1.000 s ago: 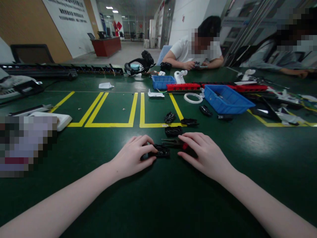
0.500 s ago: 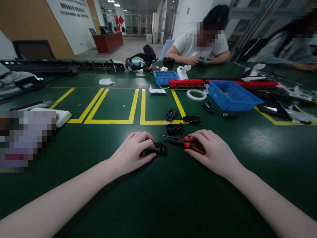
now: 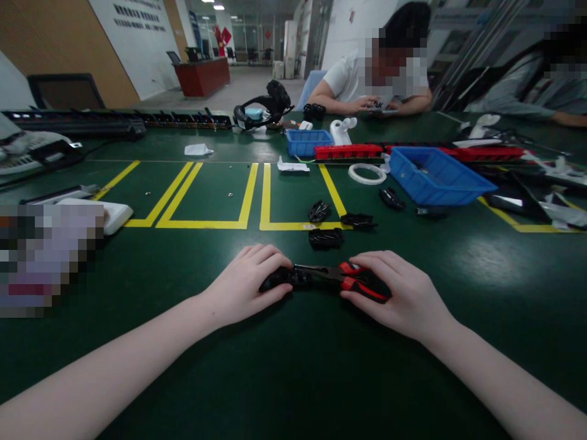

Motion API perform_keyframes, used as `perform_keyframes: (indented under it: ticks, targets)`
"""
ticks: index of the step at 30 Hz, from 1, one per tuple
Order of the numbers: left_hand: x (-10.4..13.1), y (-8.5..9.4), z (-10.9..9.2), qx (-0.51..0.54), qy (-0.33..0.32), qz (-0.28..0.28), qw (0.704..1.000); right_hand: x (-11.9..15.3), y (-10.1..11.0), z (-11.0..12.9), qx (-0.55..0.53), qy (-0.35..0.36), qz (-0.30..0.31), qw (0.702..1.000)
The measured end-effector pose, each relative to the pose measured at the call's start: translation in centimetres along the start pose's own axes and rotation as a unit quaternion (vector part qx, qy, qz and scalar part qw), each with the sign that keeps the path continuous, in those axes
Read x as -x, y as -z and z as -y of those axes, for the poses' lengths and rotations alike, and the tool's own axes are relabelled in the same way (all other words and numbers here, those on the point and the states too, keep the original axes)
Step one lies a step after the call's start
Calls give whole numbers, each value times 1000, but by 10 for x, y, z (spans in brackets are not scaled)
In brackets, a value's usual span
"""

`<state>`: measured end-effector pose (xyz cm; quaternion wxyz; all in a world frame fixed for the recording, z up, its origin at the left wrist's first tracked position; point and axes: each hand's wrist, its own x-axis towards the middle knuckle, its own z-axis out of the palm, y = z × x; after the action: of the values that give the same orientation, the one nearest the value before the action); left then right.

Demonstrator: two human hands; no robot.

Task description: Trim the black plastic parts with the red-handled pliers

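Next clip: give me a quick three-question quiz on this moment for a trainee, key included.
1. Multiple choice. Which hand holds the pliers? (a) left (b) right (c) neither
2. True or false: the white ring lies inside the larger blue bin.
3. Fill in the colour: the left hand holds a ____ part.

Key: 1: b, the right hand; 2: false, it lies outside; 3: black.

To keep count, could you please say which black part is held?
The black part in the left hand, near the pliers; the others lie unheld on the table.
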<state>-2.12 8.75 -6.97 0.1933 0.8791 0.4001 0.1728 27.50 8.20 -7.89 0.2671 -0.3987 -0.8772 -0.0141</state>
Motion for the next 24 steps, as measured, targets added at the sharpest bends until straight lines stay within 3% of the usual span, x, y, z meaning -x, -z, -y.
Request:
perform_keyframes:
  ticks: [10,24]
  targets:
    - [0,-3,4,-1,-42,2,999,4,-2,-3,22,37,-9,999]
    - [-1,1,8,68,-21,6,997,8,-5,-6,29,60,4,998]
